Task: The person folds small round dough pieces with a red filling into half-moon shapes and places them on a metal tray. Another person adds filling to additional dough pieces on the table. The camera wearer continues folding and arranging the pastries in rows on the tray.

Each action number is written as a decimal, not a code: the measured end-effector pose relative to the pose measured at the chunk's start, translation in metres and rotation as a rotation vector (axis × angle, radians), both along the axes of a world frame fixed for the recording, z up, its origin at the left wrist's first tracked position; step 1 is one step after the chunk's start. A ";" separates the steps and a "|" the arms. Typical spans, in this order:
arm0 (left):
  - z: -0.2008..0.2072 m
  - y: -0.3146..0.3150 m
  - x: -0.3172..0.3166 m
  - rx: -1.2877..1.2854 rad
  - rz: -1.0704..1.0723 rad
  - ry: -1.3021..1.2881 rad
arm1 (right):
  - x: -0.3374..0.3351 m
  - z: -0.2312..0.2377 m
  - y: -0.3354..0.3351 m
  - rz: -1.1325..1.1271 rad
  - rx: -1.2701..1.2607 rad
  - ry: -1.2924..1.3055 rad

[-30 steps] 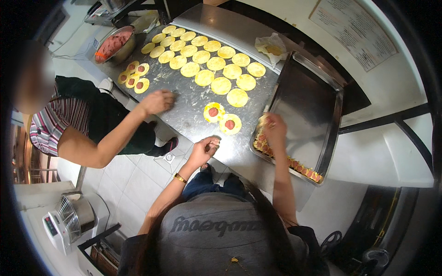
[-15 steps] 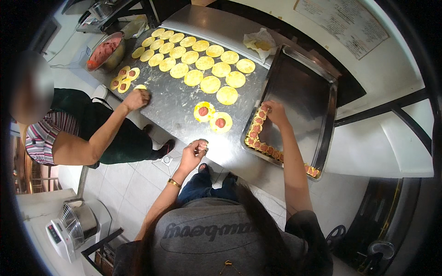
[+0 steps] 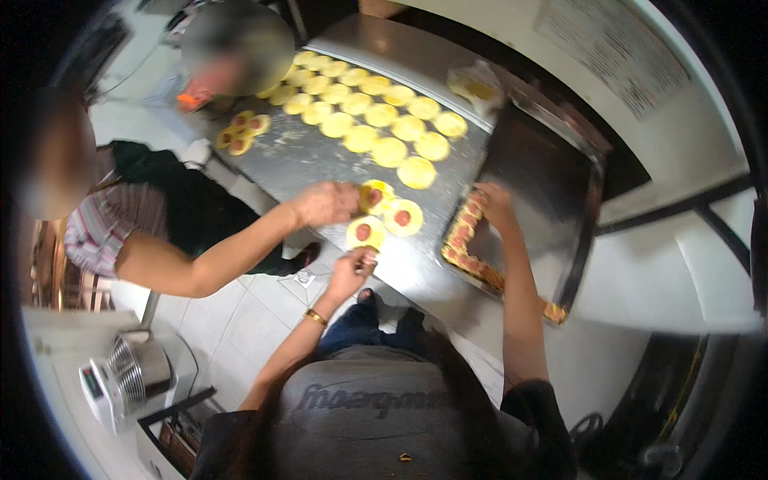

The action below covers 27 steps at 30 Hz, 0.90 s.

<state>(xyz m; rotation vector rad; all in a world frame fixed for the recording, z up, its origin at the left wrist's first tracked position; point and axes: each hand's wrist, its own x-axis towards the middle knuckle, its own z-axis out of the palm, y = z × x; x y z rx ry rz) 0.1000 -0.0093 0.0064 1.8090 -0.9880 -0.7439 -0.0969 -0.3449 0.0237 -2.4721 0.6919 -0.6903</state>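
My right hand [image 3: 496,206] is at the left side of a dark metal tray [image 3: 534,180], fingers closed at the far end of a row of open-topped dumplings [image 3: 462,234]. Its fingertips hide most of the piece they grip. Close to the table's front edge, my left hand [image 3: 354,270] is curled, fingertips together by the lower edge of a yellow dough wrapper [image 3: 365,234] topped with pink meat. Whether those fingers pinch the wrapper is blurred. Two more topped wrappers [image 3: 402,218] lie just beyond. A co-worker's hand [image 3: 328,202] reaches beside them from the left.
Rows of plain yellow wrappers [image 3: 388,152] cover the far part of the metal table [image 3: 304,160]. Several topped wrappers [image 3: 240,136] overlap at the left. A crumpled clear bag [image 3: 478,86] sits by the tray. A mixer [image 3: 140,372] stands at lower left.
The co-worker's hand has moved right, to the topped wrappers. A third topped wrapper now lies by my left hand. My right hand stays at the dumpling row; the whole view has shifted slightly.
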 end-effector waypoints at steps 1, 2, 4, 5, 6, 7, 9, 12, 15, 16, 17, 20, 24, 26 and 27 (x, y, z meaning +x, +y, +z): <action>0.000 0.000 0.001 0.026 -0.005 -0.109 | 0.001 -0.001 0.005 -0.122 -0.048 0.060; -0.001 0.002 0.002 -0.073 0.003 -0.111 | 0.007 0.013 0.015 -0.209 -0.025 0.075; 0.003 0.006 0.006 -0.122 0.079 -0.180 | 0.014 0.044 0.043 -0.250 0.009 -0.045; 0.014 0.004 0.006 -0.082 0.192 -0.185 | 0.017 0.056 0.063 -0.320 0.107 -0.100; 0.012 0.003 0.010 -0.123 0.265 -0.182 | 0.019 0.049 0.080 -0.284 0.177 -0.176; 0.006 0.006 0.016 -0.123 0.324 -0.164 | 0.018 0.044 0.095 -0.255 0.249 -0.235; 0.003 0.003 0.026 -0.056 0.374 -0.204 | 0.022 0.004 0.123 -0.178 0.109 -0.123; -0.017 0.006 0.037 -0.030 0.313 -0.297 | 0.051 0.021 0.192 -0.007 0.354 -0.099; -0.014 -0.008 0.044 0.002 0.270 -0.363 | 0.067 0.003 0.205 -0.049 0.237 -0.011; -0.013 -0.010 0.043 -0.001 0.279 -0.287 | 0.072 0.001 0.207 -0.102 0.243 0.044; -0.013 -0.010 0.043 -0.001 0.295 -0.222 | 0.075 -0.002 0.210 -0.148 0.250 0.090; -0.006 -0.016 0.042 0.047 0.270 -0.282 | 0.084 -0.010 0.211 -0.214 0.237 0.181; -0.016 -0.020 0.040 0.030 0.287 -0.392 | 0.100 -0.016 0.218 -0.253 0.181 0.195; -0.019 -0.024 0.042 0.049 0.270 -0.341 | 0.106 -0.021 0.217 -0.238 0.220 0.199; -0.018 -0.026 0.042 0.060 0.261 -0.315 | 0.107 -0.023 0.216 -0.231 0.239 0.201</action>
